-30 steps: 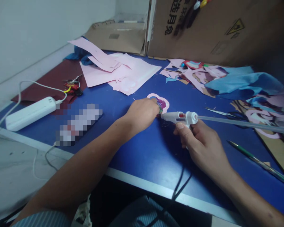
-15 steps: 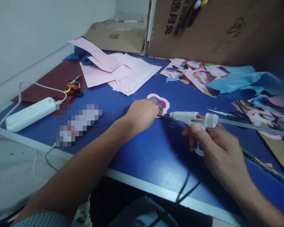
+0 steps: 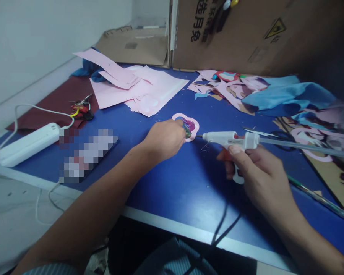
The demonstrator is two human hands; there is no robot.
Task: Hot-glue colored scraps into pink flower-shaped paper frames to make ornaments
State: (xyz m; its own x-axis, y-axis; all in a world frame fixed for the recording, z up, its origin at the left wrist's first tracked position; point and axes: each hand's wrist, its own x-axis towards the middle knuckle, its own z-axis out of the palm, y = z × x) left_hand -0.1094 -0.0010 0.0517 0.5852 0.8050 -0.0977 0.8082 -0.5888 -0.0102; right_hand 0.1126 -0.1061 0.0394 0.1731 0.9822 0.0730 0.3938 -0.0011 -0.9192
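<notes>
My right hand (image 3: 262, 172) grips a white hot glue gun (image 3: 220, 138), with the fingers curled about its handle and trigger. A clear glue stick (image 3: 298, 145) runs out of the gun's rear. Its dark nozzle points left, close to the lower right edge of a pink flower-shaped cutout (image 3: 196, 125); whether it touches cannot be made out. On the cutout lie purple and green pieces (image 3: 189, 124). My left hand (image 3: 166, 139) is closed at the cutout's left side, its fingertips partly hidden, holding it on the blue tabletop. A thin glue strand (image 3: 206, 146) shows under the nozzle.
Pink sheets (image 3: 117, 91) and a cardboard box (image 3: 232, 38) lie beyond my hands. Scissors (image 3: 260, 132), scraps and light blue cloth (image 3: 289, 97) are at the right. Keys (image 3: 81, 109), a white power bank (image 3: 30, 143) and a blurred-out phone-like object (image 3: 88, 154) sit at the left.
The whole view has shifted slightly, so things appear farther left. The glue gun's nozzle has drawn back a little toward the cutout's outer edge. Both hands keep their hold.
</notes>
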